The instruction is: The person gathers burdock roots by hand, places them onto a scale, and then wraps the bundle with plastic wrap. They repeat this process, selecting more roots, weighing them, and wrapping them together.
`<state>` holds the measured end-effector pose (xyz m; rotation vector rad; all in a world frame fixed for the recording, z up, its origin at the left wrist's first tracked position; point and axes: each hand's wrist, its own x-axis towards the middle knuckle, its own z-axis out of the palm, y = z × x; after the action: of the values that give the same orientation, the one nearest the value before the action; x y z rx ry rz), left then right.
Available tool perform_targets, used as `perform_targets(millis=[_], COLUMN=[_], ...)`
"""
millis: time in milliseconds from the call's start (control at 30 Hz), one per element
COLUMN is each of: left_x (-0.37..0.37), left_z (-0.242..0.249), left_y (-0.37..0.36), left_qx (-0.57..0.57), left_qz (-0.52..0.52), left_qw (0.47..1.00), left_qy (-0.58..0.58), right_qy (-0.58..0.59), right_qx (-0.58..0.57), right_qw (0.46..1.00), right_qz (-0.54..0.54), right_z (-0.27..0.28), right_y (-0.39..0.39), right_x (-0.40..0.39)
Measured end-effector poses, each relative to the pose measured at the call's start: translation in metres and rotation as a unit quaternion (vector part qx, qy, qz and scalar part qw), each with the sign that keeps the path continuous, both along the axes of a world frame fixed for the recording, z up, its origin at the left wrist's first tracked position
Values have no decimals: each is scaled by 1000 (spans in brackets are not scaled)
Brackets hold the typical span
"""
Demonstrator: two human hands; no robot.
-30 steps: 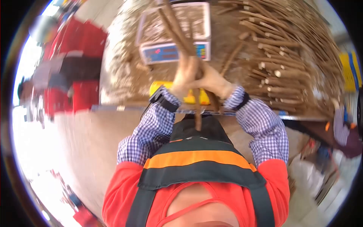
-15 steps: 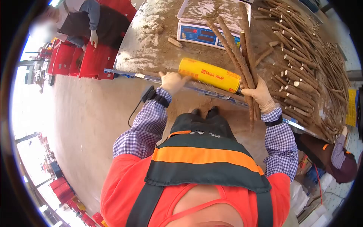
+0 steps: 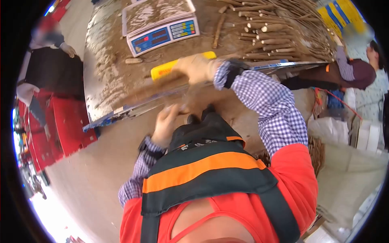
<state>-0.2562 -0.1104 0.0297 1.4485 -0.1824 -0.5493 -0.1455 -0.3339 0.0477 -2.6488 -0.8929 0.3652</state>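
My right hand (image 3: 195, 67), in a pale glove, is closed on a bundle of long brown roots (image 3: 146, 90) that is blurred with motion and lies low across the table's front. Just behind that hand is a yellow roll of cling wrap (image 3: 164, 70). Below the table edge, my left hand (image 3: 166, 123) has its fingers raised and pinches a sheet of clear film (image 3: 182, 101) stretched out from the roll. The film is faint and blurred.
A digital scale (image 3: 160, 31) stands at the back of the dirty metal table (image 3: 103, 87). A large pile of cut roots (image 3: 279, 30) fills the table's right. One person (image 3: 352, 71) works at right, another (image 3: 44, 65) by red crates (image 3: 65, 125) at left. White sacks (image 3: 344, 129) lie at right.
The camera swung. My right hand carried the root bundle from upright at the roll's right end down across the table's front. My left hand left the roll's end and dropped below the table edge.
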Motion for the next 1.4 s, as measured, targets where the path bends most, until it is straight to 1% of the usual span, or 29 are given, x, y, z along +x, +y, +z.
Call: perform_targets(millis=[33,67,133,167,200,233,267,300,333,367,400,467,500,533,600,667,733,767,800,833,867,900,967,1067,1133,1200,1300,1333,1400], left_x=[-3,-6,-3,1,5,9,15,20,24,30,34,43,53,63,67,50,45,42,34,28,23,18,14,9,12,4,2,1,0], left_z=[0,13,5,-6,-21,-35,-42,-48,-57,-56,-54,-43,-45,-47,-32,-21,-27,-48,-60,-57,-54,-51,-49,-51,-43,-29,-26,-28,-30], left_y=[20,30,20,15,9,3,-7,-17,-24,-28,-27,-23,-13,-6,-9,-21,-27,-25,-19,-16,-16,-17,-17,-19,-21,-30,-35,-34,-35], left_qx=[-35,-85,-95,-100,178,431,428,500,561,531,529,464,418,410,343,368,391,497,588,590,585,580,579,579,594,570,573,572,597], left_qz=[10,57,70,69,15,-36,-34,-81,-128,-104,-105,-167,-185,-231,-263,-255,-231,-263,-293,-295,-286,-277,-260,-229,-207,-186,-181,-182,-176], left_qw=[997,994,976,975,885,664,663,710,739,725,725,794,805,820,860,853,848,743,614,613,605,596,609,623,620,604,622,625,611], left_qy=[-73,-41,-182,-186,-431,-610,-614,-489,-351,-426,-429,-354,-379,-325,-270,-267,-272,-363,-437,-434,-458,-481,-475,-473,-469,-526,-502,-499,-488], right_qy=[28,105,168,183,197,185,171,189,188,189,188,198,48,-102,-258,-268,-60,107,146,54,23,-97,-200,-165,-88,-66,-137,-155,-178], right_qx=[-9,-60,35,58,82,25,-33,-94,-91,-92,-94,-85,-88,-93,-166,-199,30,166,196,308,264,253,5,-212,-248,-288,-339,-325,-230], right_qw=[999,992,984,981,977,982,984,977,977,977,976,975,995,989,951,940,996,974,944,891,864,815,777,798,806,835,873,890,893], right_qz=[31,40,46,34,19,28,38,33,28,46,64,49,-7,-62,-31,-61,-57,-115,-223,-330,-429,-512,-597,-540,-530,-465,-323,-279,-343], right_z=[-5,-7,-33,-31,-30,-40,-51,-52,-52,-46,-41,-25,-17,-14,-29,-37,-34,1,0,-10,1,-23,-55,-91,-96,-91,-71,-62,-41], right_y=[7,20,28,29,29,29,29,30,28,25,21,14,15,17,24,24,-11,-39,-73,-115,-165,-227,-339,-427,-434,-439,-440,-437,-405], right_x=[-10,-20,-32,-37,-41,-42,-42,-45,-44,-44,-42,-54,-69,-83,-109,-123,-120,-110,-105,-104,-95,-91,-84,-84,-74,-70,-82,-88,-85])
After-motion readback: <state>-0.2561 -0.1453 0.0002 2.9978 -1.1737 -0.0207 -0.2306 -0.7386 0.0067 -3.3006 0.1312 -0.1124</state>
